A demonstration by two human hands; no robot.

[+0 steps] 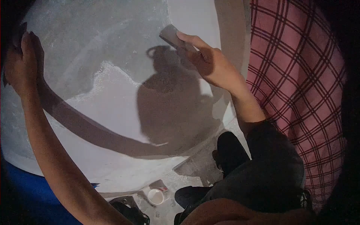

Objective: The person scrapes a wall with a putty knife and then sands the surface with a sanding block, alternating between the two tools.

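My right hand (pixel 212 65) is closed around a flat grey rectangular tool (pixel 170 33), its far edge at the wall surface. The wall (pixel 112 41) is grey there, with pale white patches (pixel 107 101) whose edges are ragged. At the far left, my left hand (pixel 22 67) is raised beside the same wall, thumb pointing up. Something dark (pixel 18 37) shows at its fingers; I cannot tell what it is. A large shadow of my head and arms falls across the wall between the hands.
A pink checked cloth (pixel 296 75) hangs along the right side. On the floor by my feet stands a small cup (pixel 156 196) with pale contents. Blue material (pixel 32 191) lies at the lower left. My bent knee and dark shoes are close under the wall.
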